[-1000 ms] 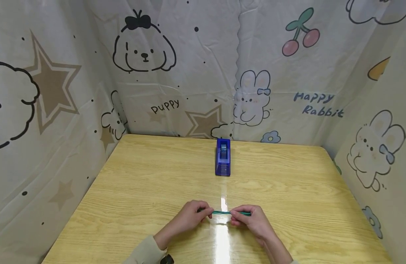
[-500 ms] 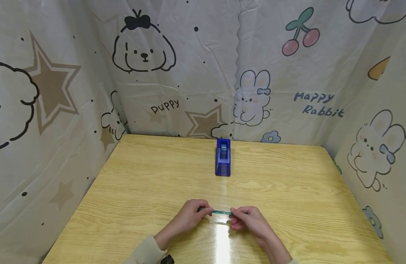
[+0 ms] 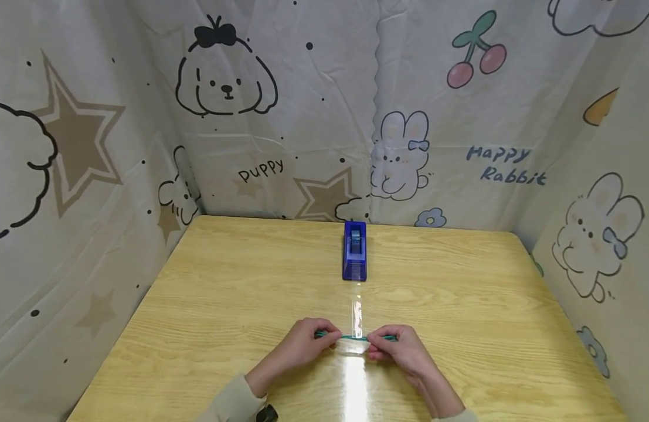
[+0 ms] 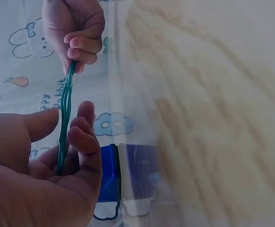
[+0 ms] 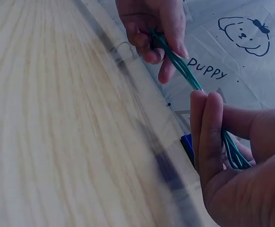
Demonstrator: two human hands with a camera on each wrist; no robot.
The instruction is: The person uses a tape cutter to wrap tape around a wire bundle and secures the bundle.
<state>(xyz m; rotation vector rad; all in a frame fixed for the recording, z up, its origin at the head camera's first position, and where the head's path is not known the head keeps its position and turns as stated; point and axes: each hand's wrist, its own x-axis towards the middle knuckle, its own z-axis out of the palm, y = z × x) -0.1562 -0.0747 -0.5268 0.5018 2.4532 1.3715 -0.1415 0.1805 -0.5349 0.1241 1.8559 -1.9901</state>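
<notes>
A slim bundle of green cord (image 3: 354,337), made of several strands, is stretched between both hands just above the table. My left hand (image 3: 305,343) pinches its left end with thumb and fingers. The other end is gripped by my right hand (image 3: 405,349), where loops show behind the fingertips in the right wrist view. A clear tape strip (image 3: 357,310) runs from the blue tape dispenser (image 3: 354,269) towards the middle of the bundle. Whether the tape sticks to the cord is hard to tell. In the left wrist view the cord strands (image 4: 65,109) lie side by side.
The dispenser stands at the back middle of the wooden table (image 3: 240,269), its front facing me. A patterned curtain (image 3: 282,129) closes off the back and both sides. A bright lamp reflection lies on the tabletop between the forearms.
The right hand dips slightly and rises again, with the cord turning a little. The tape strip catches more light now. The head view has shifted slightly; the left hand hardly moves.
</notes>
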